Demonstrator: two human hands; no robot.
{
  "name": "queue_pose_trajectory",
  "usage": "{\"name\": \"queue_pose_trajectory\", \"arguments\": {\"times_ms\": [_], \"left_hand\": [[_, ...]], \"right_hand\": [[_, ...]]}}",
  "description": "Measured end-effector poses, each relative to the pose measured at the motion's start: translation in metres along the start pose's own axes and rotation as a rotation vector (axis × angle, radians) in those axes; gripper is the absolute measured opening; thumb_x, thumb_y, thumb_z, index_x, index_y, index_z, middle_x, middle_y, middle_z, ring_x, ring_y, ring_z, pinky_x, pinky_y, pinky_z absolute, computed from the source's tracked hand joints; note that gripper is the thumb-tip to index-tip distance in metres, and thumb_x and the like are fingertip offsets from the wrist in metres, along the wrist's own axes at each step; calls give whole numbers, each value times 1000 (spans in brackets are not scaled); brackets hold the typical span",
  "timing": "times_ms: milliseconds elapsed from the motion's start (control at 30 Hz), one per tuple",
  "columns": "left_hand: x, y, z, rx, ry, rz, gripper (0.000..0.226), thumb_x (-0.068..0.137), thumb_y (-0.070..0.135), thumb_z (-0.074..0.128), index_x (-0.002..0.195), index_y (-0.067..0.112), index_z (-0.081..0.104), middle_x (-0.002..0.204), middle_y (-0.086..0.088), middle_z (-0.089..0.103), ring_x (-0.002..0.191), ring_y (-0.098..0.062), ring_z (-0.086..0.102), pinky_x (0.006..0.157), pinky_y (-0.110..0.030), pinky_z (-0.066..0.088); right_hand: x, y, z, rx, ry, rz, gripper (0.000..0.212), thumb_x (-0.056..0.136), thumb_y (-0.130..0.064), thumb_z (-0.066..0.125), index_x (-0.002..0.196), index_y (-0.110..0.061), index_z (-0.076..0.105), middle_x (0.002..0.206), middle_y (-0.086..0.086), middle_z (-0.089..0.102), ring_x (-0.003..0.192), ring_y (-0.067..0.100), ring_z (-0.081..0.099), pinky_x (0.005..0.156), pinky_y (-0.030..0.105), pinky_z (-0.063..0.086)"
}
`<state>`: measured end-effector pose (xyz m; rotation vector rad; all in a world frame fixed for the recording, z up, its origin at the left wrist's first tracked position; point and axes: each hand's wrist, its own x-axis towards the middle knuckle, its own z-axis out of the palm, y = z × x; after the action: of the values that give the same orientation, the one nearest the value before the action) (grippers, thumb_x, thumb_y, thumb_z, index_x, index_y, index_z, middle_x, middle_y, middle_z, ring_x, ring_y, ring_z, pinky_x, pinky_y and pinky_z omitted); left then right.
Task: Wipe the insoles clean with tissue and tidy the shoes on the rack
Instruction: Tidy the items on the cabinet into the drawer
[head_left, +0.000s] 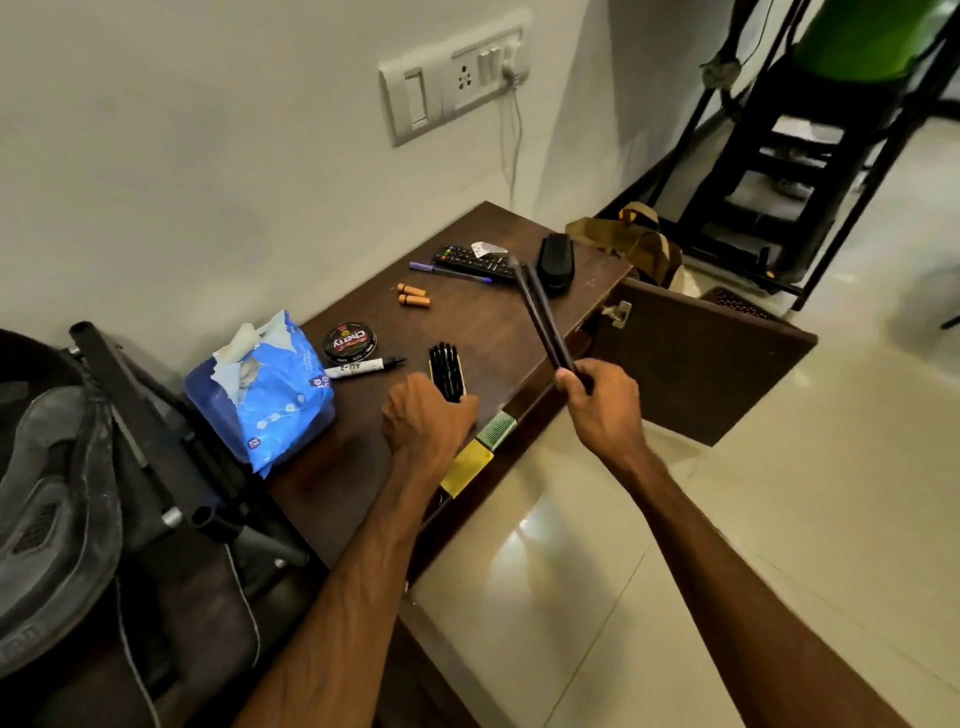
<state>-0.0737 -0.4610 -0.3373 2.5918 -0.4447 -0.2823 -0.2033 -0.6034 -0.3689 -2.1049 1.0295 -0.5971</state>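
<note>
Far left of my left hand (426, 421) lies a worn grey shoe (52, 493), tipped on its side. Just left of those fingers the blue tissue pack (265, 395) sits on the table (467, 322) with a sheet poking from its torn top. It's soft and light, and that's where I'd pluck it. My left fingers are curled round the near end of the black brush (447, 366). My right hand (602, 400) is clenched round the bottom of two thin dark strips, the insoles (543, 312) I reckon, seen edge-on and slanting up and away. They look light and bendy and would likely flop, so I'd grip mid-length for wiping. The rack (779, 171) stands well beyond my right fingers.
</note>
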Motion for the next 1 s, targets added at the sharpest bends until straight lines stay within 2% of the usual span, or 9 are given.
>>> {"name": "queue_pose_trajectory", "arguments": {"times_ms": [200,333,500,567,633,733,833,900,1000], "left_hand": [[-11,9,-1,30,-58,-27,53,79,45,80,108,5,62,117,-16,65,110,-35,63,75,-35,44],[-17,12,2,67,-69,-37,58,70,43,88,106,5,63,115,-16,67,108,-34,65,70,-34,45],[-27,13,14,47,-86,-9,55,60,59,83,88,12,72,88,-6,72,81,-19,71,51,-26,42],[-38,15,22,-66,-197,11,44,62,55,84,82,17,72,78,-1,74,64,-10,72,44,-21,48],[-57,21,40,-260,-358,-8,33,68,36,89,86,15,73,78,-3,75,60,-11,73,56,-28,61],[-77,35,77,-448,-462,-162,45,67,22,92,101,-1,73,92,-13,75,68,-22,76,63,-40,64],[-74,47,108,-752,-549,-423,63,74,11,89,125,-9,57,118,-20,67,89,-32,75,58,-30,62],[-65,55,128,-903,-564,-496,67,83,10,81,139,-6,47,132,-21,62,109,-31,69,67,-26,62],[-47,67,149,-1008,-437,-663,50,82,9,81,118,-5,48,131,-23,61,115,-37,67,66,-33,62]], "right_hand": [[-37,60,-15,196,1,172,26,101,-23,58,81,-18,72,75,-2,74,70,13,71,71,39,59],[-50,72,-14,312,14,254,22,103,-21,57,89,-11,72,77,0,75,71,13,74,71,38,62],[-60,84,-10,430,-4,320,20,104,-18,56,95,-9,71,82,5,76,75,19,74,65,34,59],[-63,89,-9,490,-5,343,19,104,-19,56,96,-11,72,85,6,76,76,20,74,65,32,58],[-64,96,-7,541,15,387,21,104,-21,57,95,-12,73,85,5,77,77,19,75,66,32,59],[-64,108,-3,568,50,456,23,103,-22,57,93,-11,74,84,4,78,78,19,75,67,32,59],[-61,118,3,573,52,492,23,103,-23,58,93,-10,74,84,3,78,78,18,76,68,32,60],[-57,123,8,564,52,501,21,103,-22,58,94,-11,74,85,1,78,78,16,76,67,31,60],[-48,131,19,530,29,498,20,103,-22,57,99,-12,74,87,1,78,77,13,75,65,28,58]]}}
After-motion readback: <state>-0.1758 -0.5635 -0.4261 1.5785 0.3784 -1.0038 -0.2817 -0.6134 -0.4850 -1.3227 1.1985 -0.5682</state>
